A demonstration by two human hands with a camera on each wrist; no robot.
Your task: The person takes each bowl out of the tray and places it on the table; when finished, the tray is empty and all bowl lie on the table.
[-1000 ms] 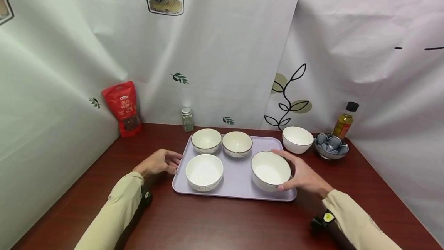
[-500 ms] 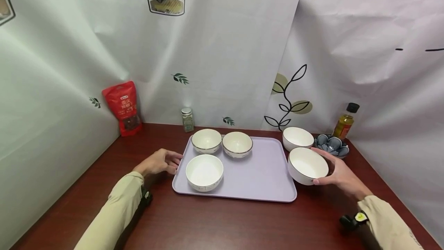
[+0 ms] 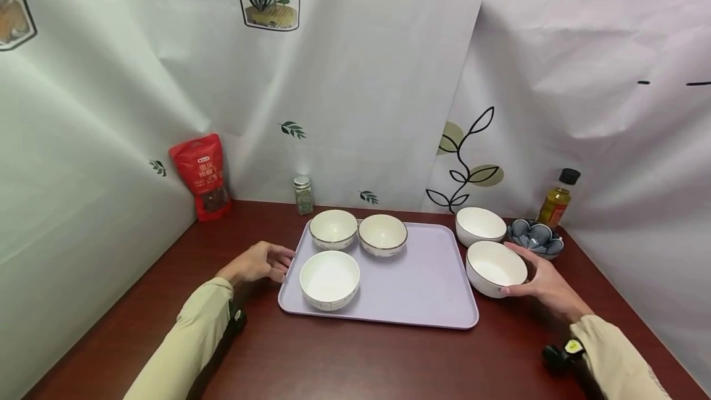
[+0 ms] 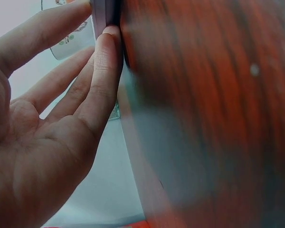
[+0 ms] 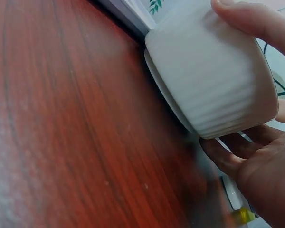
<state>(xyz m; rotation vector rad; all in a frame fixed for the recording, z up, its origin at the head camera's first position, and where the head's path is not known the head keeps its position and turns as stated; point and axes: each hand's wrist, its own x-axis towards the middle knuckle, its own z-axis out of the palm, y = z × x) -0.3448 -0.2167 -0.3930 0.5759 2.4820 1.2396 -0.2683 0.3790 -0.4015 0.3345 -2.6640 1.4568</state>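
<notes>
My right hand (image 3: 541, 279) grips a white bowl (image 3: 494, 269) with a thin dark rim, thumb at its near side and fingers round the far side. The bowl is upright beside the right edge of the lilac tray (image 3: 416, 301); in the right wrist view its ribbed outer wall (image 5: 213, 71) is close over the table. My left hand (image 3: 258, 262) is at the tray's left edge, thumb and fingertips touching the rim (image 4: 102, 16). On the tray are a larger white bowl (image 3: 330, 279) at front left and two smaller cream bowls, one at back left (image 3: 333, 229) and one beside it (image 3: 382, 234).
Another white bowl (image 3: 480, 226) stands just behind the held one. Right of it are a blue-grey patterned bowl (image 3: 536, 239) and an oil bottle (image 3: 557, 199). A spice jar (image 3: 303, 195) and a red pouch (image 3: 202, 175) stand along the back of the dark wooden table (image 3: 333, 363).
My right hand has carried the white bowl from the tray's right side to the table right of it, and holds it still there. The left hand stays at the tray's edge.
</notes>
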